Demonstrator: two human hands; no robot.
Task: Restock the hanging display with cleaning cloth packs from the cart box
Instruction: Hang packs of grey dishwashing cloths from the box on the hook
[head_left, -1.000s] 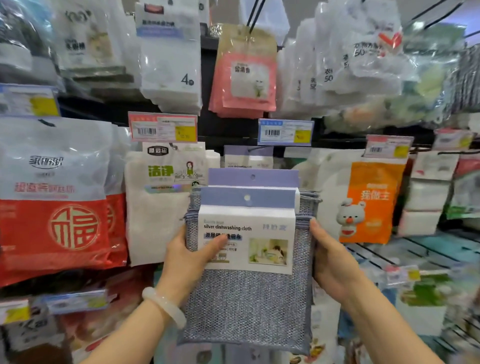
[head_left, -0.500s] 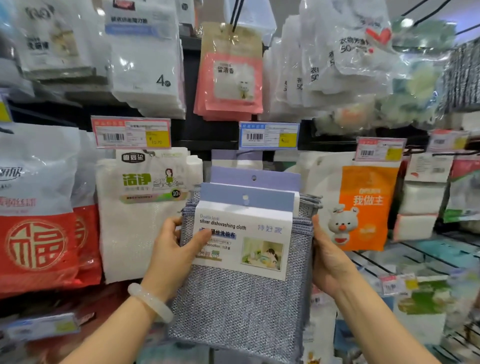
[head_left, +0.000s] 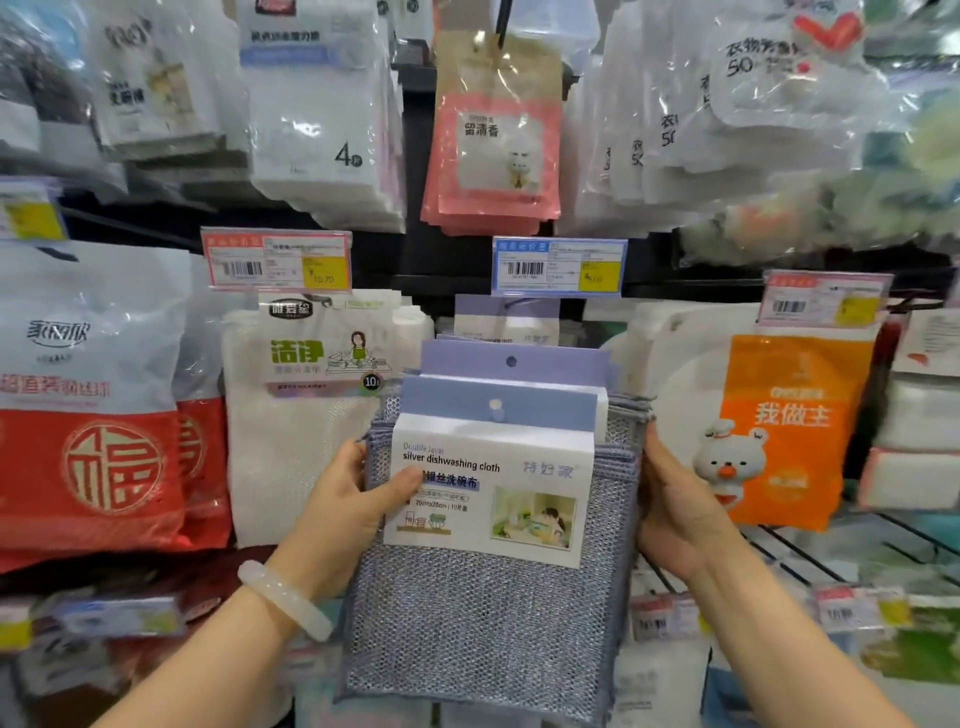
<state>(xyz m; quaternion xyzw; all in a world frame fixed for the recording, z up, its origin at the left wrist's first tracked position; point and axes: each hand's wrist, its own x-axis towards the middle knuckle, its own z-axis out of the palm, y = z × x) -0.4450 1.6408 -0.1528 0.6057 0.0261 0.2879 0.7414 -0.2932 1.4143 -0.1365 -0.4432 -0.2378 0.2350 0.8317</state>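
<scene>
I hold a stack of silver dishwashing cloth packs (head_left: 483, 623), grey mesh with lilac header cards and punched hang holes, upright in front of the display. My left hand (head_left: 348, 509) grips the stack's left edge, thumb on the front label. My right hand (head_left: 675, 509) grips its right edge, fingers hidden behind. One matching pack (head_left: 506, 322) hangs on the hook behind, under the blue price tag (head_left: 558, 266). The cart box is out of view.
White cloth packs (head_left: 306, 415) hang at left, red-and-white bags (head_left: 93, 405) farther left, an orange bear pack (head_left: 789, 431) at right. Pink packs (head_left: 496, 140) and white bags hang above. Wire shelving (head_left: 810, 551) runs lower right.
The view has shifted so the display sits slightly further right and lower. Both hands keep the same hold on the stack, which stays near the hook.
</scene>
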